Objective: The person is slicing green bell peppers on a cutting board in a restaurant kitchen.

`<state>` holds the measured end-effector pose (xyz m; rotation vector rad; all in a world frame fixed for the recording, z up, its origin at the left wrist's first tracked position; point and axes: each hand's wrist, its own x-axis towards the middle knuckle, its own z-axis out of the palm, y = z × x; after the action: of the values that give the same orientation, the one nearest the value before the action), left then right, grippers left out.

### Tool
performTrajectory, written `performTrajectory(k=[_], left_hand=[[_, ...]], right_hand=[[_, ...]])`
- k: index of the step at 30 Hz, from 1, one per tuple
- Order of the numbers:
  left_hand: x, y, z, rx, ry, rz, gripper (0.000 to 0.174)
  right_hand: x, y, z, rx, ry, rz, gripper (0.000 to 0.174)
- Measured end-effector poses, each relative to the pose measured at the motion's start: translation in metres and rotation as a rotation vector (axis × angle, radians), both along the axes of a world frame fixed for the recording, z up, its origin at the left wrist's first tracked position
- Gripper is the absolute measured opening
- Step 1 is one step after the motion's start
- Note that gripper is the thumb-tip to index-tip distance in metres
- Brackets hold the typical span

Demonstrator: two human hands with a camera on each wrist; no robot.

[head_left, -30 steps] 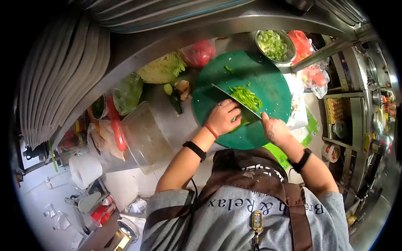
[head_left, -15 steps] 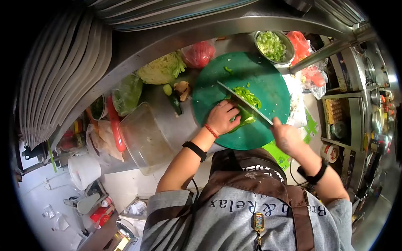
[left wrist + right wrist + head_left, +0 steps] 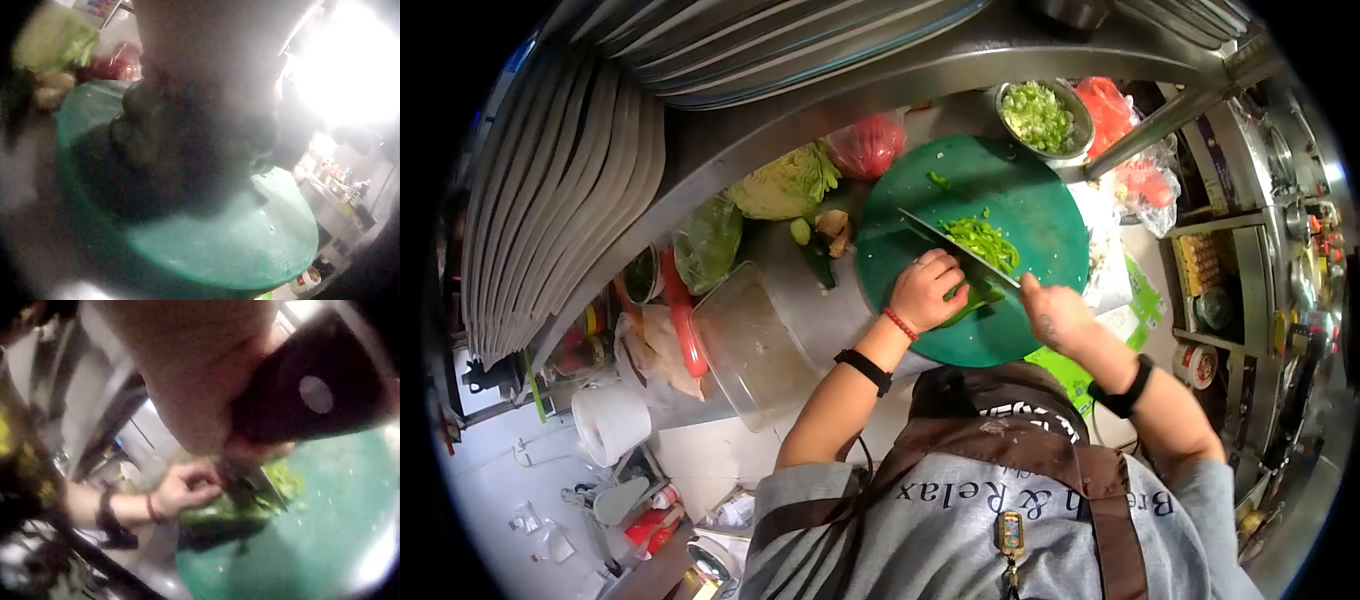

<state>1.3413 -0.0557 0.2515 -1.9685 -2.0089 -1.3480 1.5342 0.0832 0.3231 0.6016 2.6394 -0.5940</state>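
Note:
On the round green cutting board (image 3: pixel 1040 190), my left hand (image 3: pixel 925 292) holds pieces of green pepper (image 3: pixel 980 306) with its fingers bent over them. My right hand (image 3: pixel 1055 312) grips a kitchen knife (image 3: pixel 992 268), its blade slanting across the board right beside the left fingertips. A pile of thin green pepper strips (image 3: pixel 983 242) lies along the blade's far side. In the right wrist view the left hand (image 3: pixel 187 487) rests at the pepper, near the blade (image 3: pixel 274 487). The left wrist view is dark and blurred over the left hand's fingers.
A bowl of chopped scallions (image 3: pixel 1038 116) stands behind the board. Half a cabbage (image 3: pixel 785 182), a bagged red item (image 3: pixel 868 145), ginger (image 3: pixel 833 228) and a cucumber (image 3: pixel 815 262) lie left. A clear tub (image 3: pixel 750 340) sits nearer. Stacked plates (image 3: pixel 565 200) fill the shelf above.
The knife and right hand moved back toward the right, then forward and left again beside the left hand. The left hand stays on the pepper; the whole view has shifted slightly.

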Motion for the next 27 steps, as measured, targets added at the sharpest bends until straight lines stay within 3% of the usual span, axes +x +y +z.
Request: performTrajectory(k=[1,3,6,8,11,17,18,20,23,25,27], left_hand=[[0.001,-0.003,-0.002,-0.023,-0.004,-0.007,0.013],[0.000,-0.002,-0.004,-0.047,-0.010,-0.001,0.013],[-0.004,0.000,-0.002,-0.046,0.049,-0.032,0.015],[-0.008,-0.004,-0.004,-0.133,0.087,-0.073,0.021],[-0.006,-0.015,0.032,-0.310,0.136,-0.137,0.027],[-0.008,-0.031,0.004,-0.157,0.057,-0.076,0.020],[-0.009,-0.030,-0.001,-0.152,0.052,-0.077,0.018],[-0.015,-0.025,-0.004,-0.168,0.021,-0.091,0.015],[-0.017,-0.022,-0.001,-0.035,0.056,-0.074,0.014],[-0.016,-0.023,-0.006,-0.038,0.043,-0.062,0.013],[-0.016,-0.026,-0.012,-0.091,0.023,-0.052,0.011]], right_hand=[[0.007,0.001,0.016,-0.036,0.090,-0.045,0.018],[0.021,-0.009,0.035,-0.061,0.034,-0.136,0.019],[0.023,-0.024,-0.037,-0.033,0.073,-0.143,0.020],[0.017,-0.022,-0.040,-0.026,0.099,-0.137,0.020],[0.006,-0.013,-0.020,-0.020,0.069,-0.148,0.017],[0.015,-0.013,0.039,-0.007,0.057,-0.114,0.016],[0.017,-0.019,0.039,-0.011,0.034,-0.107,0.015],[0.012,-0.026,-0.017,0.016,0.076,-0.068,0.014],[-0.009,-0.015,-0.021,0.012,0.075,0.001,0.016],[-0.014,-0.005,0.025,0.000,-0.004,0.031,0.017],[-0.005,-0.012,0.039,-0.008,-0.072,-0.015,0.017]])
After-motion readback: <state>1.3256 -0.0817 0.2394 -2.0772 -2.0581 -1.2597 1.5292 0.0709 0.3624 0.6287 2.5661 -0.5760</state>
